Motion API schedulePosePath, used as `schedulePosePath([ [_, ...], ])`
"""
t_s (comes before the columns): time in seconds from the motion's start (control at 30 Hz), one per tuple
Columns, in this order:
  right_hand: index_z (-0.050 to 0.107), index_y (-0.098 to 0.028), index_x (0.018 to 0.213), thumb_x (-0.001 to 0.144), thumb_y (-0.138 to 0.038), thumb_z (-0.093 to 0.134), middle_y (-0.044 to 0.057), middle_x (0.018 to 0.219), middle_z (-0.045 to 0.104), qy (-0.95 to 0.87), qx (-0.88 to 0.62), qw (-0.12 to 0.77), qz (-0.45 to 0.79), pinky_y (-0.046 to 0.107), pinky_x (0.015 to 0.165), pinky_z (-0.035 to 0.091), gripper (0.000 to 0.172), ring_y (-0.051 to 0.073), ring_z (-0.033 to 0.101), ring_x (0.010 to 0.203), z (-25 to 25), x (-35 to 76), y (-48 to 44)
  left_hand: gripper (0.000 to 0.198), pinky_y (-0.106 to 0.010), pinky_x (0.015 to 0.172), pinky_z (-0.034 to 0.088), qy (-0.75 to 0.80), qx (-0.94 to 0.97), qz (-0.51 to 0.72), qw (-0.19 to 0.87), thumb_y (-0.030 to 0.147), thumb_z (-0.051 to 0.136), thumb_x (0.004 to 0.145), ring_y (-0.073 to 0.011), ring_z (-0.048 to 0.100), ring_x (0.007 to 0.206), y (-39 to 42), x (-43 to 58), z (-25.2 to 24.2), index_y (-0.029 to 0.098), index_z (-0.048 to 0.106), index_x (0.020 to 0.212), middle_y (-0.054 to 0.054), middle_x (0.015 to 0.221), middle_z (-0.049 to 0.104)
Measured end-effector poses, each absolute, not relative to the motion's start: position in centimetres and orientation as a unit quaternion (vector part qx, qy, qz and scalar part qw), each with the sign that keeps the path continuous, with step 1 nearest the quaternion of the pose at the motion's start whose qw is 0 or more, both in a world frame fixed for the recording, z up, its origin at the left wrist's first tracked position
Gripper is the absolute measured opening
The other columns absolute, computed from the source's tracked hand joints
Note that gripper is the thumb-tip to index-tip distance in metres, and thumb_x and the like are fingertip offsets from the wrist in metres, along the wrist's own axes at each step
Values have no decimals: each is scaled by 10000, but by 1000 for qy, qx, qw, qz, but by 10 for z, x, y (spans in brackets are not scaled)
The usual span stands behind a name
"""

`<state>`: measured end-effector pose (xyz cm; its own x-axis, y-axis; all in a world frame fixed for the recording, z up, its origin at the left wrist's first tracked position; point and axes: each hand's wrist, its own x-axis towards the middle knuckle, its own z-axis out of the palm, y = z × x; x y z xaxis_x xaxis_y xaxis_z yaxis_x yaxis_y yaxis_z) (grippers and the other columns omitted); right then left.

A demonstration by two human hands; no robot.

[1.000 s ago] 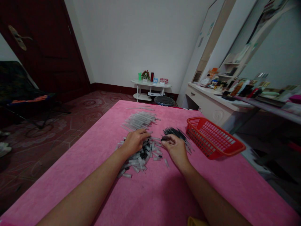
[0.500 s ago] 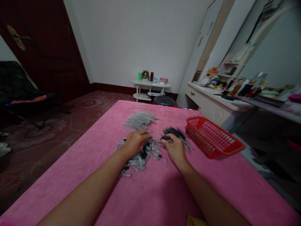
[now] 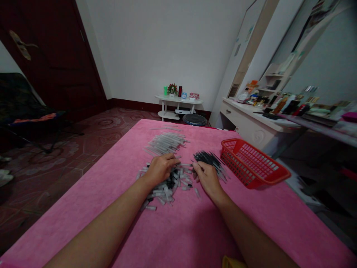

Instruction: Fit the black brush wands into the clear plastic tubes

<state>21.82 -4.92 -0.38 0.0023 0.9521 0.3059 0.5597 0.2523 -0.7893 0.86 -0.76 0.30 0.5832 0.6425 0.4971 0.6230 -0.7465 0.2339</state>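
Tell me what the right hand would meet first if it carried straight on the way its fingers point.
Most likely the heap of thin black sticks, whose near end lies just beyond the fingertips of the right hand on the pink cloth. They may already touch; depth is unclear.

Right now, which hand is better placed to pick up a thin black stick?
Right, most likely. The right hand has its fingertips at the near edge of the black sticks; the left hand rests on the grey pieces, farther from them.
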Motion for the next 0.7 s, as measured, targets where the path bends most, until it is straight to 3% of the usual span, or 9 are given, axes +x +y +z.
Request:
schedulePosePath([
  [0.1, 603, -183, 821, 819, -374, 527, -3, 659, 609, -671, -562, 435, 210, 216, 512, 407, 205, 124, 547, 554, -2, 219, -49, 319, -224, 679, 433, 354, 891, 283, 16, 106, 480, 820, -147, 607, 830, -7, 8, 3, 238, 652, 1054, -34, 924, 640],
  [0.27, 585, -183, 658, 866, -435, 432, 4, 558, 569, -678, -572, 407, 218, 221, 487, 382, 361, 129, 514, 506, -3, 219, -49, 303, -229, 688, 438, 352, 892, 282, 13, 121, 487, 823, -154, 608, 836, -6, 8, 2, 239, 654, 1047, -41, 921, 640],
  [0.4, 600, -192, 774, 826, -400, 513, -15, 606, 585, -687, -571, 411, 185, 216, 498, 375, 231, 127, 526, 524, -1, 218, -51, 306, -226, 685, 436, 354, 893, 278, 17, 115, 486, 822, -150, 609, 833, -7, 8, 3, 243, 653, 1044, -39, 907, 639],
  [0.53, 569, -191, 663, 894, -426, 400, -17, 529, 546, -696, -573, 385, 197, 217, 489, 363, 370, 124, 518, 488, 1, 218, -52, 301, -223, 665, 429, 356, 891, 283, 15, 110, 495, 819, -151, 611, 826, -7, 8, 2, 252, 657, 1030, -32, 897, 640],
  [0.7, 591, -190, 727, 860, -409, 477, -7, 598, 590, -688, -574, 401, 191, 214, 491, 369, 281, 129, 540, 525, 1, 218, -52, 298, -231, 689, 434, 352, 891, 287, 27, 111, 498, 821, -155, 613, 841, -5, 8, 0, 244, 654, 1037, -31, 928, 645],
])
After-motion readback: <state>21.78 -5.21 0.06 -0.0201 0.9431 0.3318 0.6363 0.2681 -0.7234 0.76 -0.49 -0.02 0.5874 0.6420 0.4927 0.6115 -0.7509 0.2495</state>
